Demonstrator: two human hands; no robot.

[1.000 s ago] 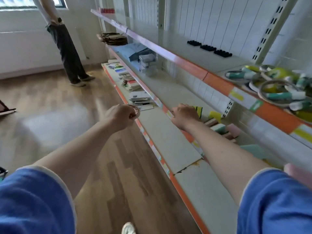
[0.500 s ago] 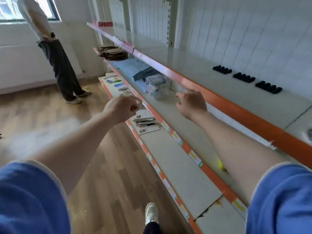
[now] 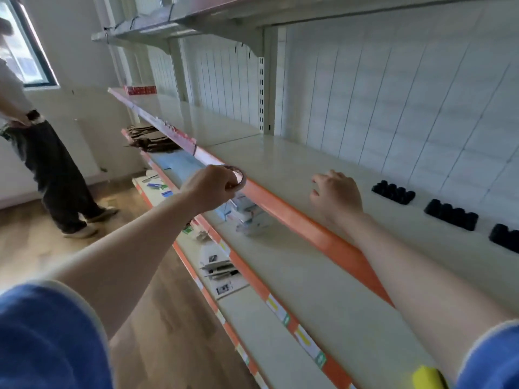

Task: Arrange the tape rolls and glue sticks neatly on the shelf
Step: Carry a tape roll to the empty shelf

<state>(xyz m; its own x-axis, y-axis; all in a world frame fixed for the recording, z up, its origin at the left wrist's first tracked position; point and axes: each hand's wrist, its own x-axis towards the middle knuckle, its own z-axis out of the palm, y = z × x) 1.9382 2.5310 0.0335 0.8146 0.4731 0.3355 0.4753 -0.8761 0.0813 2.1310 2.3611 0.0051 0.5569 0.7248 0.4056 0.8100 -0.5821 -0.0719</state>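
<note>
Tape roll (image 3: 237,177): I am now carrying it, gripped in my left hand (image 3: 209,186), up to the shelf's (image 3: 280,169) front edge; right hand (image 3: 335,192), loosely curled and empty, is now hovering over it.

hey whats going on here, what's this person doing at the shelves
A person in blue sleeves is stocking a shelving unit. Their left hand grips a tape roll at the orange front edge of the upper shelf. Their right hand hangs over that shelf, fingers loosely curled, holding nothing. Three black packs sit further back. Another person stands by the window.
</note>
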